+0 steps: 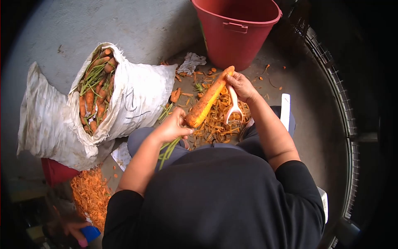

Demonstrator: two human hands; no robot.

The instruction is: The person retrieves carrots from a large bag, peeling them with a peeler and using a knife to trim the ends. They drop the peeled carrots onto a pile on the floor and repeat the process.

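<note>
A large carrot (206, 103) is held at a slant between my two hands, partly peeled, with a bright orange strip along its lower side and dirt on the rest. My left hand (173, 124) is closed at its thick end, and green stems (168, 153) hang below that hand. Fingers of my right hand (241, 86) pinch the narrow tip. That same hand also has a pale Y-shaped peeler (234, 106), its blade end pointing down. Carrot peelings (217, 128) lie heaped on the floor beneath, between my legs.
A red bucket (238, 39) stands ahead. At left, an open white sack (143, 89) of carrots (100, 97) leans by another white sack (45, 116). More peelings (91, 195) pile at lower left, near a person's arm (76, 232). A wire-mesh edge (352, 166) curves along the right.
</note>
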